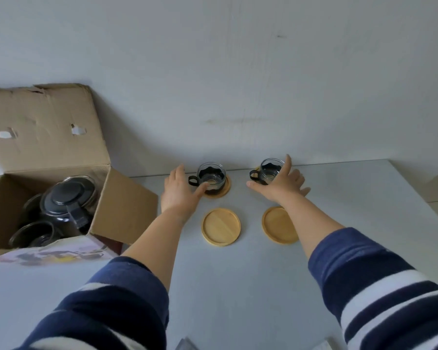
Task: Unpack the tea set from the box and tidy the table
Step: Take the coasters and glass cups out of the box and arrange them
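Two glass cups with black handles stand at the far edge of the grey table [238, 286]. The left cup [211, 176] sits on a round wooden coaster [224, 190]. My left hand [180, 192] is spread beside it, thumb touching the cup's front. The right cup [271, 170] has my right hand [285, 184] spread around it, index finger along its right side and thumb in front under the handle; its coaster is almost hidden. Two bare coasters [221, 226] [280, 224] lie nearer to me. The open cardboard box [123, 205] on the left holds a dark-lidded glass teapot [66, 195] and more cups [36, 232].
The box's tall flap [43, 127] leans against the white wall behind the table. The table's right edge [420, 198] runs close to my right arm. Something pale and partly cut off lies at the near table edge [186, 344].
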A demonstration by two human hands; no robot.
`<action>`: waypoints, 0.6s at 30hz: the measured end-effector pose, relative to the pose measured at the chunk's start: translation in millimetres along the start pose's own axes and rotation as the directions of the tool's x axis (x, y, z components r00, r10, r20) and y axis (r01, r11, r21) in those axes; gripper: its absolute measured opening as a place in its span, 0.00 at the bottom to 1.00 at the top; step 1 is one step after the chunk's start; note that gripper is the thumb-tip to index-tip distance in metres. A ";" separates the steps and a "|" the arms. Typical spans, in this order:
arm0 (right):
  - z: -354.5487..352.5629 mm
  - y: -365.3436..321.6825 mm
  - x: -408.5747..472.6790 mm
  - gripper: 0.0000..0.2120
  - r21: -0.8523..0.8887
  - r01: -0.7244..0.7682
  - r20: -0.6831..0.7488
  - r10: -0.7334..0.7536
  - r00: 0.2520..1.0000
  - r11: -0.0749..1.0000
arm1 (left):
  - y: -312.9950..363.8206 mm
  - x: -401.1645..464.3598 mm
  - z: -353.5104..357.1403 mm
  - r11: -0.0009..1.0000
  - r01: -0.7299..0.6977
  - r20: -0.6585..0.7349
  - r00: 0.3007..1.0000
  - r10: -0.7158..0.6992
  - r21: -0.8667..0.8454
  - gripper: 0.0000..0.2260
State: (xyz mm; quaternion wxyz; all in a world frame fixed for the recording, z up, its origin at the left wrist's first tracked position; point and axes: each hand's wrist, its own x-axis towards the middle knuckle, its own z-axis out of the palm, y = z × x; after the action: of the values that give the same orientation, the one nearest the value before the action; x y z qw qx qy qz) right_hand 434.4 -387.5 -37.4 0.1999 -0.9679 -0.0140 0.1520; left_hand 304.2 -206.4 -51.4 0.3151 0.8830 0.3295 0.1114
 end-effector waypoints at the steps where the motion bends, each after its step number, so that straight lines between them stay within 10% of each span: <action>1: -3.3 -7.2 -9.2 0.60 -0.058 0.036 -0.006 -0.037 0.999 0.998 | -1.7 -2.0 -12.2 0.999 -0.027 -0.031 0.999 0.028 0.019 0.30; 10: 17.1 -125.8 -113.1 0.34 -0.206 0.414 0.080 -0.406 0.910 0.887 | -63.4 -38.3 -146.6 0.964 0.007 -0.222 0.974 0.054 0.265 0.14; 18: 77.3 -222.4 -187.8 0.25 -0.068 0.710 0.117 -0.701 0.703 0.701 | -161.4 -61.4 -217.8 0.782 0.369 -0.238 0.928 -0.285 0.502 0.33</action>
State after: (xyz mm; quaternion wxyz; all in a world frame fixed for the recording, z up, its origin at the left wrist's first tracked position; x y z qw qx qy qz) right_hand 239.6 -169.9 36.2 0.1896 -0.8909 -0.4000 0.1022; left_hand 87.0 -46.9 16.8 0.0433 0.8537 0.5184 0.0234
